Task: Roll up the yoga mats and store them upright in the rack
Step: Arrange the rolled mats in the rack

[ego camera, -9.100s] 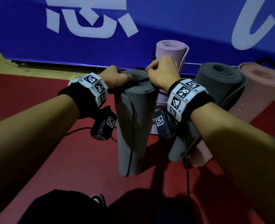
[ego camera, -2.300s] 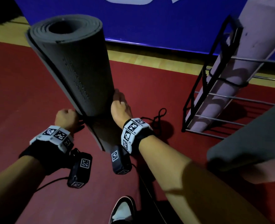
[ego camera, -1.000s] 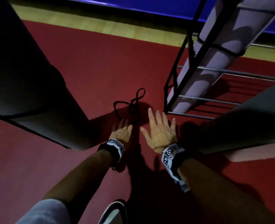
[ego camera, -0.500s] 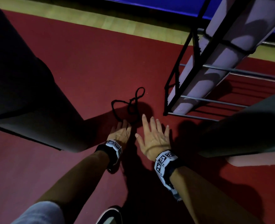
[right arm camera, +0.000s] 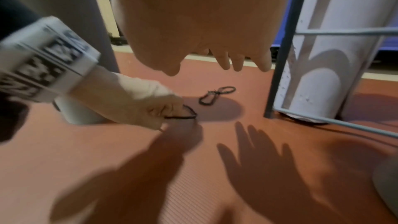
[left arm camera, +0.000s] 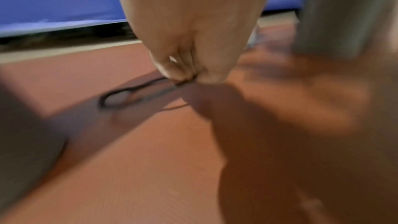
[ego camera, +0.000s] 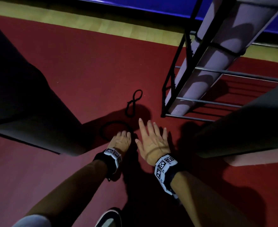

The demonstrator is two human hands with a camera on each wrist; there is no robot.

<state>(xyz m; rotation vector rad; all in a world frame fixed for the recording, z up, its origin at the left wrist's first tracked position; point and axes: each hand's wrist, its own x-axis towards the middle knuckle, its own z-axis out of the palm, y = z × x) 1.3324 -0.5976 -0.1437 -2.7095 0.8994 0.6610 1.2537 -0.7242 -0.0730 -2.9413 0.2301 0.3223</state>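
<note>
Two black elastic loops lie on the red floor: one [ego camera: 115, 130] is pinched by the left hand [ego camera: 120, 141], likely for binding the rolled grey mat [ego camera: 28, 112] at nine o'clock; the right hand [ego camera: 153, 138] is spread flat, holding nothing.

My head camera looks steeply down at the red floor mat [ego camera: 85, 66]. Each wrist camera sits low and close, facing along its fingers. All three share the black elastic loop [ego camera: 115, 128] [left arm camera: 137, 94] [right arm camera: 183, 117]; the left wrist view is blurred.
</note>
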